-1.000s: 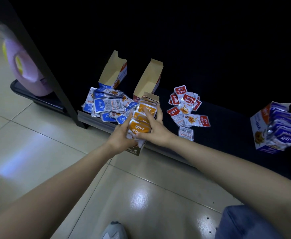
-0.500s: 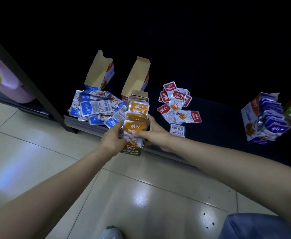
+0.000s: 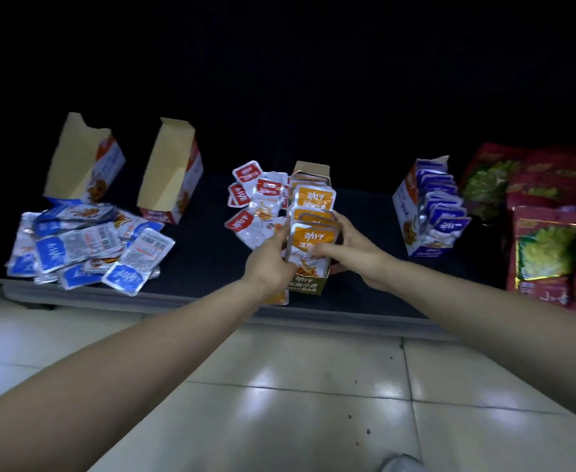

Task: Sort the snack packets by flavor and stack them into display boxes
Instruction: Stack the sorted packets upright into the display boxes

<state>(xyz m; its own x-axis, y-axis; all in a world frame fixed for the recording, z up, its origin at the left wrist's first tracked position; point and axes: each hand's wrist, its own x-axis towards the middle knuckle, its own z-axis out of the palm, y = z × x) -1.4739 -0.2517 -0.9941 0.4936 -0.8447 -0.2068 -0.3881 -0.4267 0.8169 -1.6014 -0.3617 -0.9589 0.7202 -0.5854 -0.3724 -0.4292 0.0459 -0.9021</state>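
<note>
- Orange display box (image 3: 308,284): open-topped carton standing near the front edge of the dark shelf (image 3: 205,253), at the middle of the view, held between both hands.
- Orange snack packets (image 3: 314,199): standing upright in a row inside the orange display box, labels facing the camera.
- Left hand (image 3: 269,264): grip clamped on the left side of the orange display box, fingers curled up along the edge of the front packets.
- Right hand (image 3: 351,247): grip clamped on the right side of the same box, thumb laid across the face of the front packet, fingers wrapped round the far side.
- Red snack packets (image 3: 256,199): loose heap on the shelf, touching the left side of the orange display box.
- Blue snack packets (image 3: 85,247): larger loose heap at the left end of the shelf.
- Empty display boxes, two: one (image 3: 82,161) behind the blue heap, one (image 3: 174,172) just to its right; both open and tilted.
- Blue display box (image 3: 429,212): right of the hands and apart from them, filled with a row of blue packets.
- Red-and-green bags (image 3: 549,247): stacked at the far right of the shelf.
- Tiled floor (image 3: 279,386): pale and glossy, in front of the shelf.
- Shoe (image 3: 399,463): its tip shows at the bottom edge.
</note>
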